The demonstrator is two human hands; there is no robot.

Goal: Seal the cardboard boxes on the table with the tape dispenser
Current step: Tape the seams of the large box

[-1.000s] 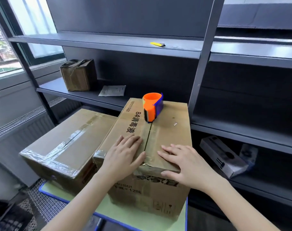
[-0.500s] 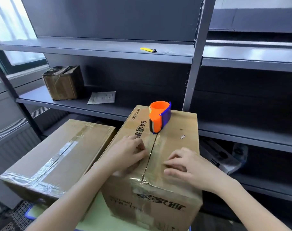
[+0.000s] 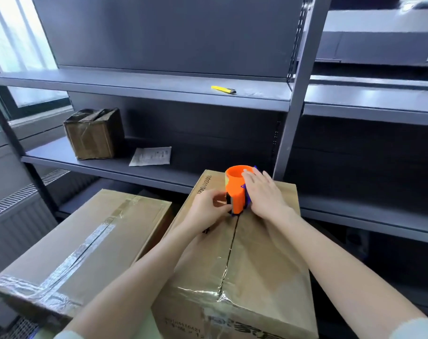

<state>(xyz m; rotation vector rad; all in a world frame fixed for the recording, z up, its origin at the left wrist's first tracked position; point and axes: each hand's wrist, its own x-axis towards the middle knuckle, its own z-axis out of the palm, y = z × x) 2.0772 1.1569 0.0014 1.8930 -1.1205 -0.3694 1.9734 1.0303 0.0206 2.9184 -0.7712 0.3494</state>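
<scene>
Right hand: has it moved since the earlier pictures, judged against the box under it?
Yes. The right hand went from the near edge of the box forward along its top to the tape dispenser at the far end.

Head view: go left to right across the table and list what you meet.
First the taped box → left hand → tape dispenser → right hand. The front box lies under both hands and the dispenser, so it is left out of the order.
</scene>
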